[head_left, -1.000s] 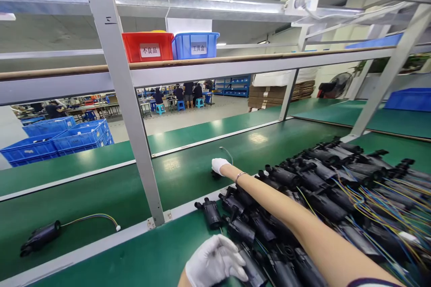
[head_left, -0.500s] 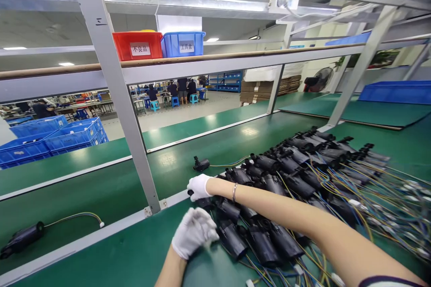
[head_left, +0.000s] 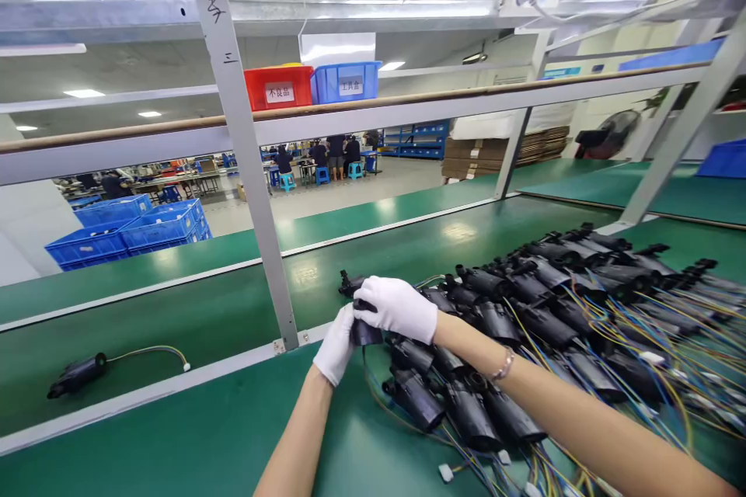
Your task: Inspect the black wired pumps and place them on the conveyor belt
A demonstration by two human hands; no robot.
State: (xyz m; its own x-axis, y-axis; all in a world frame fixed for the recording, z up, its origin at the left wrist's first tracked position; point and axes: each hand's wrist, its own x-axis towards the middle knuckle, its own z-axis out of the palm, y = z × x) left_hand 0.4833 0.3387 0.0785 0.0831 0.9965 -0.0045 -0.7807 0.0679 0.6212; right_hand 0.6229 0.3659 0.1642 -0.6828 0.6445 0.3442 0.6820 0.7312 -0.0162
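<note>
Both gloved hands meet over a black cylindrical motor unit [head_left: 367,334] at the left end of the pile. My right hand [head_left: 399,307] closes over its top from the right, while my left hand [head_left: 336,347] grips its left side. The fingertips partly hide the unit, and a thin wire hangs below it. Just beyond the hands, another black motor unit [head_left: 350,283] lies on the green conveyor belt [head_left: 315,264]. Close on the right is a pile of similar black motor units [head_left: 469,411] with blue and yellow wires and white connectors [head_left: 446,473].
A lone motor unit [head_left: 78,375] with its wire lies on the belt at left. A metal post [head_left: 256,171] rises left of my hands from a metal rail [head_left: 221,367]. Red [head_left: 278,87] and blue [head_left: 346,83] bins stand on the shelf above. People sit farther back.
My left hand has moved up from beside the pile and now grips the motor unit together with my right hand. The view has turned, so the surroundings appear farther right.
</note>
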